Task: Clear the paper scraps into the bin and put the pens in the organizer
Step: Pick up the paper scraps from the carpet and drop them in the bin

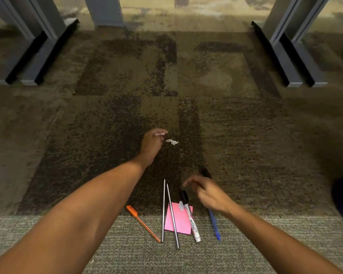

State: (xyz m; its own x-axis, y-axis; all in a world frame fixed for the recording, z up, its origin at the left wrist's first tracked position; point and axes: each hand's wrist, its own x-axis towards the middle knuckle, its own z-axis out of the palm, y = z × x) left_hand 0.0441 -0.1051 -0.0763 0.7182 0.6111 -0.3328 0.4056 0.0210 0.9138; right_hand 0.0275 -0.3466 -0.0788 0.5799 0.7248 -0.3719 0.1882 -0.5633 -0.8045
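Below centre of the frame, on patterned carpet (246, 125), our left hand (151, 146) reaches forward, fingertips pinching a pale sliver, just beside one white paper scrap (172, 141); our right hand (208, 192), blurred, curls loosely around a dark pen (205, 172), though how firmly we cannot tell; near the bottom edge lie one orange pen (143, 223), two slim dark pens (163, 210), one white marker (190, 214), one blue pen (214, 226), one pink note (181, 220) and a second scrap (181, 205).

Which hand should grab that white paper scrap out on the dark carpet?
Left. The left hand is already stretched out with its fingertips right beside the white paper scrap, while the right hand hovers nearer, over the pens.
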